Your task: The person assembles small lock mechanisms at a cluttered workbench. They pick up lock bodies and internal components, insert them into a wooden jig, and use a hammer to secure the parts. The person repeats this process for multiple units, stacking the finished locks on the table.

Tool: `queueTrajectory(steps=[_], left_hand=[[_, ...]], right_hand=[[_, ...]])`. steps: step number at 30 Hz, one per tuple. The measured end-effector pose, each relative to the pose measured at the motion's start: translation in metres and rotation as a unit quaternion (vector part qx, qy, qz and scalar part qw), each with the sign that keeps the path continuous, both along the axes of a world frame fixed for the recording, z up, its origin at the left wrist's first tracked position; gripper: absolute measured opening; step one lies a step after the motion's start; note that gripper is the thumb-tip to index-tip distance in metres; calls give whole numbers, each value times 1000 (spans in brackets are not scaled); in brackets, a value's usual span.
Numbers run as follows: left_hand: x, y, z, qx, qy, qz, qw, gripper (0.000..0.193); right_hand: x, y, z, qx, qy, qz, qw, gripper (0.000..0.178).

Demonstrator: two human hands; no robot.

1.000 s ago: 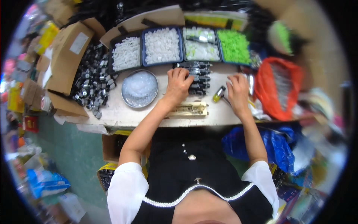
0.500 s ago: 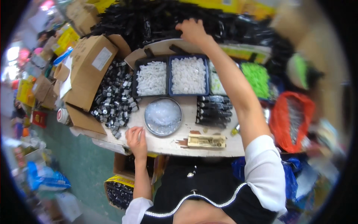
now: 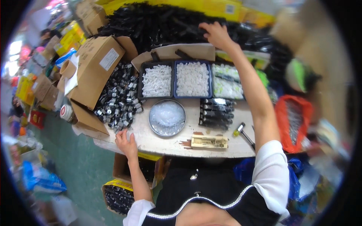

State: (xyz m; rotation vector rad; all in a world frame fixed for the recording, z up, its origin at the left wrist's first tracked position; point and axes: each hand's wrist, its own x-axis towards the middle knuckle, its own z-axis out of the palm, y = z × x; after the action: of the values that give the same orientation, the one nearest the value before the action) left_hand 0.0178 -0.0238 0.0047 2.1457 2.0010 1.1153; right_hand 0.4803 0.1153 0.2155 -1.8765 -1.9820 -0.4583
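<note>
My right hand reaches far across the table, at the edge of a big heap of long black plastic pieces. Its fingers are apart and hold nothing that I can see. On the table's front left edge rests my left hand, fingers spread, just below a pile of small black and silver blocks. To its right stands a round metal bowl with clear small parts in it. A cream-coloured fixture lies near the front edge, below a stack of black pieces.
Behind the bowl are trays of white sticks, whitish caps and white-green parts. A hammer lies at right, near a red bag of small parts. An opened cardboard box stands left.
My right hand has moved to the right along the black heap. My left hand has shifted left and slightly down, to the table edge, its fingers spreading. The hammer shows more fully.
</note>
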Motion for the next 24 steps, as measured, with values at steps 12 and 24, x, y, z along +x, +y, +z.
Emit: queueTrajectory(steps=[12, 24], left_hand=[[-5, 2, -10, -9, -4, -38, 999, 28], [-23, -15, -1, 56, -27, 60, 996, 29]], right_hand=[[-31, -73, -93, -152, 62, 29, 986, 37], [-41, -164, -46, -106, 585, 132, 793, 26]])
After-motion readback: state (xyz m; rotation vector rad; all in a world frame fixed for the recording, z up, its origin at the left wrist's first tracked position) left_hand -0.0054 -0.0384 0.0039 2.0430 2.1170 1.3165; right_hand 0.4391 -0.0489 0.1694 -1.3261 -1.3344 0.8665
